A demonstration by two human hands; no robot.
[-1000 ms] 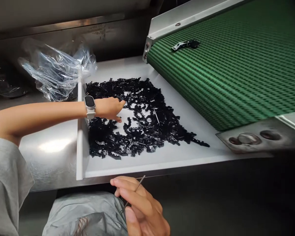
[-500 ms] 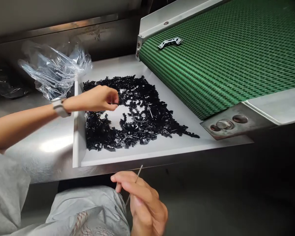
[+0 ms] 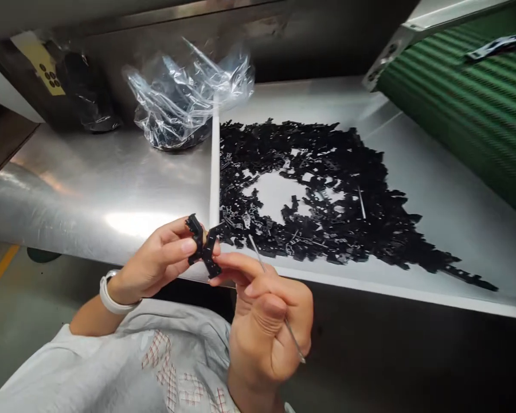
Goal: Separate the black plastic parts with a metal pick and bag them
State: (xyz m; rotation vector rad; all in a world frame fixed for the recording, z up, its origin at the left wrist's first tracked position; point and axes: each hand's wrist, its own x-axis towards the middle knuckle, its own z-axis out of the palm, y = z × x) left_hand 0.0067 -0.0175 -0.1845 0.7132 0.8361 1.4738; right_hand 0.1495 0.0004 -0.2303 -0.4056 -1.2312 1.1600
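Over the tray's near left corner, my left hand pinches small black plastic parts. One bent part stands on the left, and a second bent part crosses close against it. Whether they are joined I cannot tell. My right hand has a thin metal rod gripped across its palm, while its index fingertip touches the lower end of the second part. Behind both hands, a spread pile of black plastic parts covers much of the white tray.
A green conveyor belt rises at the right, carrying a dark shiny part. Left of the tray, a clear plastic bag stands on the steel table. Another thin rod lies on the pile.
My left hand has come back from the pile with black parts and met my right hand near my body. The view has swung left. My right hand keeps the rod.
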